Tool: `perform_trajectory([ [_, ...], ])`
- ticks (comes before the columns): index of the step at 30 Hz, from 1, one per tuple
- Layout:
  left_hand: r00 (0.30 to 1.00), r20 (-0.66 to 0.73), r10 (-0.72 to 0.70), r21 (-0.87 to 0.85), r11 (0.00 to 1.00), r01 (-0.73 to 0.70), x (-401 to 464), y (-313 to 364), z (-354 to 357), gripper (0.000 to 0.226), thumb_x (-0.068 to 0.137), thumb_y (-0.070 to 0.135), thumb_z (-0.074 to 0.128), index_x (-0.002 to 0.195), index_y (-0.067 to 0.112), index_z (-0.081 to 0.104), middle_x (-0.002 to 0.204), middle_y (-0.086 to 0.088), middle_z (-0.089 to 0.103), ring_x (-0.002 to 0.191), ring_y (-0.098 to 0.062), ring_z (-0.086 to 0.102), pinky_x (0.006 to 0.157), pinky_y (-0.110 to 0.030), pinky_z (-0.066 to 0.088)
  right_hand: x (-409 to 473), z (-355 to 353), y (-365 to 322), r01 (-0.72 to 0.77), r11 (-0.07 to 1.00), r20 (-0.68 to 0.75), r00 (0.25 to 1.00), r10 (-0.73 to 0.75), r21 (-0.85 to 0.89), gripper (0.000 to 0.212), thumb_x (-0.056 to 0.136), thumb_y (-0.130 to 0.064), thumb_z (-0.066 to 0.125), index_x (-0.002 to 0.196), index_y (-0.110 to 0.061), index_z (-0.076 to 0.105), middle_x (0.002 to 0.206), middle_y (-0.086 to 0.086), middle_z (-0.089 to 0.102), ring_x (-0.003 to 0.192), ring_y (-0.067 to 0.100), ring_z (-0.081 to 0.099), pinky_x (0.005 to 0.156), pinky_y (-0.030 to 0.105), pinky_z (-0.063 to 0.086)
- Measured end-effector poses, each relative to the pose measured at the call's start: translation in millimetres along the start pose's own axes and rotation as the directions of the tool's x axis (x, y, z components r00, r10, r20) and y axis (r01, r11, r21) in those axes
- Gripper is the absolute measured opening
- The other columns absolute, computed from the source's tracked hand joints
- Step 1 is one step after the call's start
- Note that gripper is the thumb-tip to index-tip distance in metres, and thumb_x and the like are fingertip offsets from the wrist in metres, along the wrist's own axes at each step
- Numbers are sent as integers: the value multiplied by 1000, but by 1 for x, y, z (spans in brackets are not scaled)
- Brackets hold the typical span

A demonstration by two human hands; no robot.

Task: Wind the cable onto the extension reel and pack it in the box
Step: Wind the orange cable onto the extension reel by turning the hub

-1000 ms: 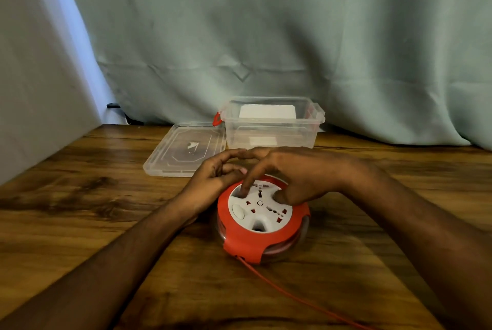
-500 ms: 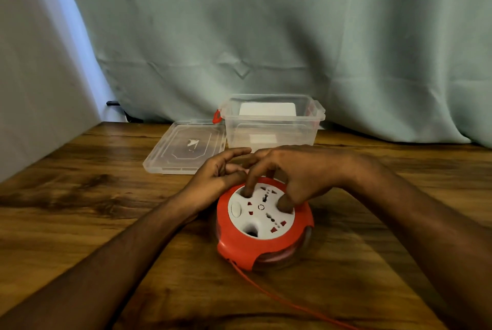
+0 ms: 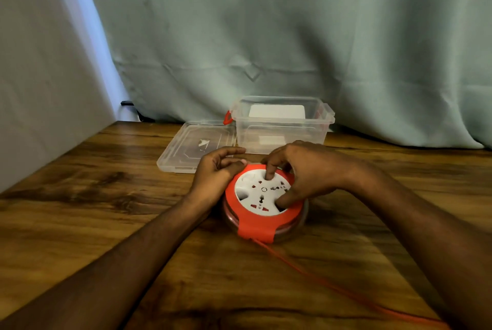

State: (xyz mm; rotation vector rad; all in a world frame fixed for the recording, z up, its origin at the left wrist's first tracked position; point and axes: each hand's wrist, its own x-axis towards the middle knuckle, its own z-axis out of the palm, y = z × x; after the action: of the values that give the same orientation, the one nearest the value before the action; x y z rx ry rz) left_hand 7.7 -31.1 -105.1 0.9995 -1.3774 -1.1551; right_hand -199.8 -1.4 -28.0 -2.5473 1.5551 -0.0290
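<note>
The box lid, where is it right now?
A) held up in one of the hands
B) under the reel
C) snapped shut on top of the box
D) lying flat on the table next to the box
D: the clear lid lies flat on the wooden table just to the left of the open box, and neither hand touches it.

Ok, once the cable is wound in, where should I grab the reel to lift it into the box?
Probably by the round rim of the reel, both hands from left and right. It lies flat on the table, sides clear, and the orange cable exits its near edge. The box behind stands open.
</note>
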Motion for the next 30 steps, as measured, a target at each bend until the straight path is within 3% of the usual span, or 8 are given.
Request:
perform_trajectory([
  [4, 1000, -22, -4, 25, 1000, 5, 1, 0, 1, 26, 94, 3, 65, 117, 15, 70, 96, -12, 79, 89, -27, 75, 77, -36, 61, 4, 7, 14, 12, 991, 83, 996, -23, 134, 58, 82, -47, 83, 136, -39, 62, 150, -11, 51, 131, 13, 51, 100, 30, 50],
  [8, 1000, -9, -8, 23, 1000, 9, -2, 3, 2, 29, 95, 2, 64, 122, 12, 68, 96, -13, 78, 87, -24, 75, 75, -34, 62, -2, 13, 17, -32, 969, 81, 997, 12, 244, 58, 81, -47, 83, 135, -39, 62, 147, -12, 54, 128, 15, 55, 103, 39, 54],
  [16, 1000, 9, 13, 37, 999, -13, -4, 3, 1, 32, 95, 4, 64, 126, 10, 65, 102, -12, 79, 93, -26, 76, 79, -36, 63, -17, 26, 7, -116, 916, -111, 979, 170, 385, 64, 49, -69, 87, 101, -34, 77, 119, -13, 72, 103, 11, 69, 83, 38, 63],
  [20, 999, 33, 24, 59, 998, -26, -3, 3, -1, 31, 95, 5, 65, 125, 9, 66, 105, -13, 78, 96, -28, 75, 83, -40, 61, -21, 32, -14, -201, 931, -202, 942, 269, 304, 57, 53, -72, 87, 76, -22, 73, 89, -17, 70, 84, 8, 66, 61, 31, 54],
  [23, 998, 50, 23, 54, 998, -25, -4, 4, -2, 30, 95, 5, 65, 126, 7, 66, 105, -13, 77, 93, -24, 76, 80, -35, 63, -19, 43, -25, -272, 927, -273, 900, 339, 257, 70, 49, -87, 74, 59, -18, 64, 73, -9, 73, 78, 11, 71, 64, 38, 60],
  [26, 998, 66, 13, 65, 998, -17, -5, 7, -3, 29, 96, 6, 64, 125, 8, 66, 103, -8, 77, 81, -14, 76, 70, -25, 63, -14, 54, -30, -323, 917, -298, 874, 383, 233, 69, 68, -86, 65, 56, -19, 55, 77, -6, 74, 70, 12, 69, 59, 35, 54],
  [28, 997, 83, 4, 73, 997, -10, -5, 7, -4, 28, 96, 7, 64, 124, 9, 67, 106, -10, 77, 83, -16, 76, 69, -25, 63, -12, 55, -32, -319, 928, -321, 873, 367, 194, 63, 84, -76, 60, 58, -19, 58, 82, -4, 76, 68, 11, 69, 55, 29, 45],
  [30, 995, 97, -2, 81, 997, -6, -4, 7, -5, 27, 97, 8, 63, 124, 10, 67, 109, -12, 76, 90, -22, 76, 72, -27, 63, -15, 53, -30, -283, 942, -329, 885, 329, 182, 56, 92, -65, 60, 62, -18, 64, 80, -6, 75, 69, 9, 69, 57, 29, 50],
])
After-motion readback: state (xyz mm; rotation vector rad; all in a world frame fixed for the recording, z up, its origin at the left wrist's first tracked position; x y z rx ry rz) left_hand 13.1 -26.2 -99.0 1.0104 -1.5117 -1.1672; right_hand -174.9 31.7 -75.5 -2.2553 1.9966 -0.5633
